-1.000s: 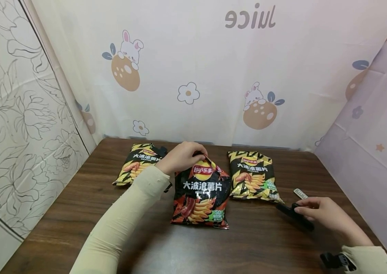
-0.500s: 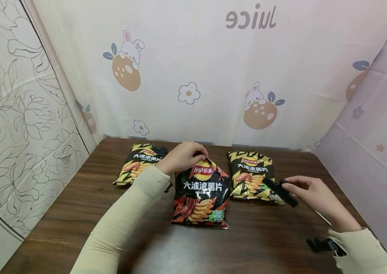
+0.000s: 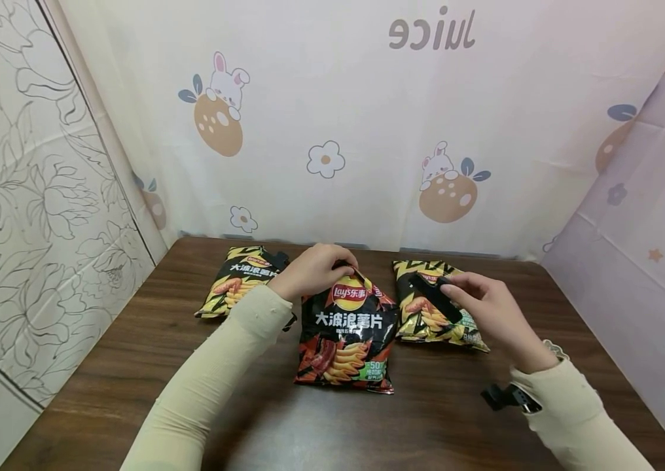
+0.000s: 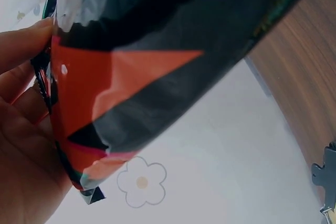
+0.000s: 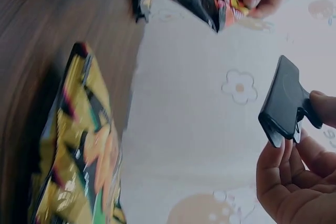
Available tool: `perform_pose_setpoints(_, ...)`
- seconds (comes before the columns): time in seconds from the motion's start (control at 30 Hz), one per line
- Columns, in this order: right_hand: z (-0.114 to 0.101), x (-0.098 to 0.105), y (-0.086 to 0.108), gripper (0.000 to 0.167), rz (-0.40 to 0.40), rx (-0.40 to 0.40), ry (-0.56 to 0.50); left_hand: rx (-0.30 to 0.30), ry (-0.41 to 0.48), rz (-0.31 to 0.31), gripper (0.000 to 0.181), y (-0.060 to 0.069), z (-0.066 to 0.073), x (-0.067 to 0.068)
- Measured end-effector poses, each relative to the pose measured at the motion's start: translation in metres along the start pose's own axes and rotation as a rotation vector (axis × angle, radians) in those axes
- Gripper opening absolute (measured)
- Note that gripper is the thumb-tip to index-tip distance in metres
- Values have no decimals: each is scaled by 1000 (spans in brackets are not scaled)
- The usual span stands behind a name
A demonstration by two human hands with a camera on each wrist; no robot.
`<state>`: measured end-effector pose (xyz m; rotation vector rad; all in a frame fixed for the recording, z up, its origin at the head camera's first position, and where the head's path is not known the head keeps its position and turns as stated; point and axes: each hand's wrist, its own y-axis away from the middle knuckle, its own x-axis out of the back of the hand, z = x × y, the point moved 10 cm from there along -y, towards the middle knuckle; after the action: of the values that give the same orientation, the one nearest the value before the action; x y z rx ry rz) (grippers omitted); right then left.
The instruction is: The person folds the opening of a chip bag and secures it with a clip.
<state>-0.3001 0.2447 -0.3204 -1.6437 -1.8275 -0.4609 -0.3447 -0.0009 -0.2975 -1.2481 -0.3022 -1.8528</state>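
A red and black chip bag [image 3: 347, 340] stands in the middle of the table. My left hand [image 3: 316, 269] pinches its folded top corner, thumb and fingers on either side, as the left wrist view also shows. In my right hand [image 3: 488, 304] is a black bag clip [image 3: 435, 297], held by its handles between thumb and fingers. The clip [image 5: 283, 100] hangs in the air to the right of the red bag, in front of a yellow and black chip bag [image 3: 415, 333]. In the right wrist view the clip is apart from both bags.
Another yellow and black chip bag [image 3: 229, 288] lies at the back left, partly behind my left arm. A black clip [image 3: 278, 260] is at its upper right corner. The brown wooden table [image 3: 427, 418] ends at a printed curtain [image 3: 368, 196] behind the bags.
My right hand has lifted the clip from near the right side of the table and carried it left and upward, toward the red bag. The left hand and bags have not moved.
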Motion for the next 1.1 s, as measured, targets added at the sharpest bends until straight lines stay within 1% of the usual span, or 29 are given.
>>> perform_pose_setpoints(0.07, -7, -5, -4, 44, 3, 16, -21, -2, 0, 0, 17, 0, 1, 0)
perform_pose_setpoints(0.17, -13, -12, -10, 45, -6, 18, -55, -2, 0, 2, 17, 1, 1, 0)
perform_pose_setpoints(0.3, -20, -18, -18, 46, -7, 23, -20, -7, 2, 5, 17, 1, 1, 1)
perform_pose_setpoints(0.43, -29, -24, -26, 44, -8, 53, 1, -11, 4, 1, 17, 1, 1, 1)
perform_pose_setpoints(0.57, -36, -32, -33, 42, -36, 68, -26, -10, 9, -1, 17, 1, 2, 1)
perform_pose_setpoints(0.73, -42, -41, -38, 38, -66, 87, -70, -14, 6, 5, 18, 2, 1, 1)
perform_pose_setpoints(0.93, -49, -47, -40, 34, -80, 119, -75, -19, 8, 15, 18, 2, 1, 1)
perform_pose_setpoints(1.1, -51, -52, -43, 29, -85, 142, -87, -17, 13, 17, 17, 2, 1, 1)
